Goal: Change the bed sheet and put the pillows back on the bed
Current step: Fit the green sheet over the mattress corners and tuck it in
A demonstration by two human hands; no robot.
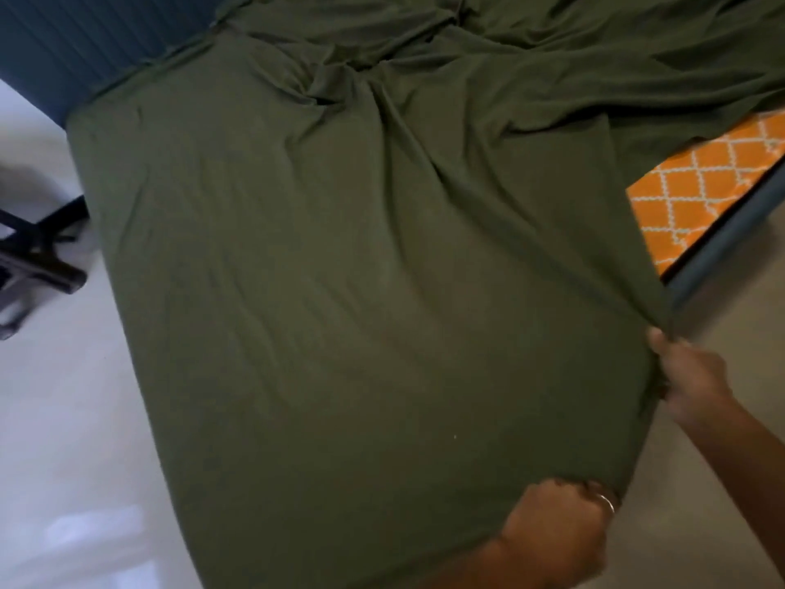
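A dark olive-green bed sheet (340, 257) is seen spread over most of a mattress, drawn fairly smooth across the near corner and bunched into deep folds toward the far middle of the bed. At the right side the cloth is lifted clear, and a strip of the orange mattress (701, 184) with a white lattice pattern is left uncovered beside the grey bed frame rail (722, 248). The sheet's edge at the near corner is gripped by the left hand (556, 529), its fingers curled into the fabric and a ring visible on one finger. Higher along the same edge, the cloth is pinched by the right hand (688, 376), its fingers closed on a gathered fold just below the rail. A dark ribbed headboard (85, 44) is shown at the upper left, touched by the sheet's far edge. Dark furniture legs (38, 244), blurred, are seen on the pale floor (63, 418) to the left, apart from the bed.
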